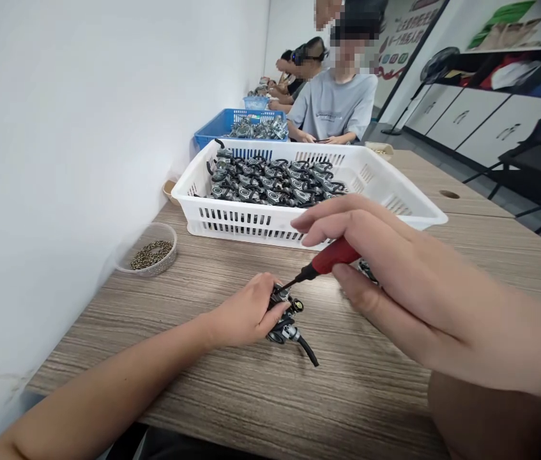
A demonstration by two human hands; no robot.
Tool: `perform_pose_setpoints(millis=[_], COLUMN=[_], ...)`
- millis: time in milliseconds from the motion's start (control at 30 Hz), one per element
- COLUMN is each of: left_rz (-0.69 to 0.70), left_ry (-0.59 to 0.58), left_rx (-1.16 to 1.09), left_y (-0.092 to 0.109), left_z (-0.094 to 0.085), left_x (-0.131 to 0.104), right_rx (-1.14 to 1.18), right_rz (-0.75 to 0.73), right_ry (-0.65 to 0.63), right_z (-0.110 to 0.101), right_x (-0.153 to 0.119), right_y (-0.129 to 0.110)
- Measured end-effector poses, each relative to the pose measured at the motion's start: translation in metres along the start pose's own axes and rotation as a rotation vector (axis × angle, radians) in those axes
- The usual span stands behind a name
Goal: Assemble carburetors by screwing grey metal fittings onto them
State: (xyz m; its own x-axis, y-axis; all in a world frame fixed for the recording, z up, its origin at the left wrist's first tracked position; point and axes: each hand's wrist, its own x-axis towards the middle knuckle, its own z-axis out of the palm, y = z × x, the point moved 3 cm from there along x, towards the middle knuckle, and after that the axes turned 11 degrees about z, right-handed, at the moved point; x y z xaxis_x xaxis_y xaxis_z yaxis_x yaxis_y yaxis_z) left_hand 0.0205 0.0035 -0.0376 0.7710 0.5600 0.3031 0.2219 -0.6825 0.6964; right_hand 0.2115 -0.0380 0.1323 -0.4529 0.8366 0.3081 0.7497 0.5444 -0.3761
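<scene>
In the head view, the left hand [251, 310] has its grip around a carburetor [290, 333] on the tabletop [222, 399], before the white basket [294, 221]; the right hand [404, 281] has a loose-looking grip on a red-handled screwdriver [331, 256]. The slanted shaft could slip towards the left fingers, or weak bracing could let the carburetor twist.

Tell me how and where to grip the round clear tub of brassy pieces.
Probably best by the right-hand rim of the round tub, pinched from above and the right. The white wall stands close on its left, while tabletop stretches to its right. The tub sits upright and open, so lift it level to keep in the small brassy pieces.
</scene>
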Motion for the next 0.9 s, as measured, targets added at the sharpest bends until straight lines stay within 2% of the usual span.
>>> perform_pose_setpoints(millis=[67, 167, 333, 400, 467, 567, 633, 700, 833, 900], left_rz=[-0.006, -0.023, -0.029, -0.033, -0.041, -0.047, -0.045, -0.042, -0.032, -0.033], left_ry=[-0.007, -0.023, -0.042, -0.042, -0.039, -0.037, -0.035, -0.034, -0.036, -0.039], left_rx=[-0.003, 0.002, 0.005, 0.007, 0.009, 0.005, 0.0, 0.0, -0.001, 0.001], left_y=[0.0, 0.0, 0.002, 0.003, 0.003, 0.002, 0.001, 0.0, 0.0, 0.001], left_z=[0.0, -0.001, -0.002, -0.002, -0.002, -0.002, -0.002, -0.001, -0.001, -0.001], left_x=[0.0, 0.0, 0.002, 0.002, 0.002, 0.001, 0.001, 0.001, 0.002, 0.002], right_rx=[0.042, 0.033, -0.3, -0.375, -0.357, -0.195, -0.074, -0.038, -0.267, -0.357], right_rz=[-0.024, -0.073, -0.039, -0.016, 0.006, 0.011, -0.009, -0.047, -0.072, -0.042], right_ry=[-0.058, -0.037, 0.234, 0.286, 0.256, 0.141, 0.053, 0.029, 0.222, 0.267], right_z=[-0.005, -0.008, -0.005, -0.003, -0.002, -0.003, -0.003, -0.004, -0.006, -0.005], right_x=[-0.002, 0.001, 0.009, 0.009, 0.009, 0.01, 0.01, 0.011, 0.008, 0.006], right_y=[0.005, 0.009, 0.011, 0.011, 0.012, 0.015, 0.016, 0.016, 0.013, 0.013])
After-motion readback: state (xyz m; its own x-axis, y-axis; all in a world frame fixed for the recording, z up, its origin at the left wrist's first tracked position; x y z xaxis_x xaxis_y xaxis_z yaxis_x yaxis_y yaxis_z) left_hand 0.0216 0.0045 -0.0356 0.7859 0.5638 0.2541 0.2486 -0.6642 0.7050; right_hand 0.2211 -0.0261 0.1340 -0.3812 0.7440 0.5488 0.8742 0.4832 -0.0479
